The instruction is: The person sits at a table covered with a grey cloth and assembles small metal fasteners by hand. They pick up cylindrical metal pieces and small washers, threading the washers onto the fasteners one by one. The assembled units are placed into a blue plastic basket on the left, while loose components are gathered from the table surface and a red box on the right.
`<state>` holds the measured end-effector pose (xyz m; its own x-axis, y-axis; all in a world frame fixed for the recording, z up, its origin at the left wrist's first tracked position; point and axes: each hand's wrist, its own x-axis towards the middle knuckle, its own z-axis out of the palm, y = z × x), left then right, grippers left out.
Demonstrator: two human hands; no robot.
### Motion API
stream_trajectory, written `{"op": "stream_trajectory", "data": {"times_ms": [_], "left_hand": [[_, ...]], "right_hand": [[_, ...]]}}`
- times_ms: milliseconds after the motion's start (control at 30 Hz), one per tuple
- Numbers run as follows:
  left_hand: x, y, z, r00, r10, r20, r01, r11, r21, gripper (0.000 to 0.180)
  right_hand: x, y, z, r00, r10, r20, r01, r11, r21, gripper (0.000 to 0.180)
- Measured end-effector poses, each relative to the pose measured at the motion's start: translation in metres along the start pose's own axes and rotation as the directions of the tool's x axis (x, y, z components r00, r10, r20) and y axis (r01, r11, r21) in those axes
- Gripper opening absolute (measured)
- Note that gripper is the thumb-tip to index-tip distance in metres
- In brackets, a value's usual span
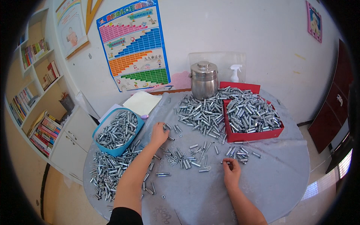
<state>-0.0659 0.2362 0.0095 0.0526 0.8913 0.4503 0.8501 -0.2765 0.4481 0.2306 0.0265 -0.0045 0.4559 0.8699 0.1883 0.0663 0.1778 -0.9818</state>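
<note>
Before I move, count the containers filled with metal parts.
2: the blue tub on the left, and the red box on the right, beyond the right hand.

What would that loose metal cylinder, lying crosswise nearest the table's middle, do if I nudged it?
The loose metal cylinder would probably roll, being rounded and on its side. Its shiny surface might feel slippery, and its metallic look suggests stiffness.

I'm remotely watching a round, grey-covered table [262, 187]: silver metal cylinders [110, 168] are lying along its left edge beside a blue plastic tub [119, 151]; a steel canister [204, 81] and red rectangular box [255, 136] are standing toward its far edge.
</note>
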Motion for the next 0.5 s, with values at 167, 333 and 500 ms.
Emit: {"op": "stream_trajectory", "data": {"times_ms": [167,333,500], "left_hand": [[0.007,-0.004,0.011,0.998,-0.060,0.036,0.060,0.998,0.004,0.032],[-0.011,0.003,0.005,0.999,0.006,0.042,-0.002,0.996,-0.085,0.026],[-0.030,0.003,0.009,0.988,-0.046,0.147,0.089,0.950,-0.299,0.026]], "right_hand": [[0.000,0.007,-0.002,1.000,0.006,0.003,-0.006,1.000,0.003,0.007],[-0.002,0.005,-0.001,1.000,0.001,-0.018,-0.001,1.000,0.012,0.007],[-0.002,0.002,0.000,1.000,0.024,0.003,-0.024,1.000,0.015,0.007]]}}
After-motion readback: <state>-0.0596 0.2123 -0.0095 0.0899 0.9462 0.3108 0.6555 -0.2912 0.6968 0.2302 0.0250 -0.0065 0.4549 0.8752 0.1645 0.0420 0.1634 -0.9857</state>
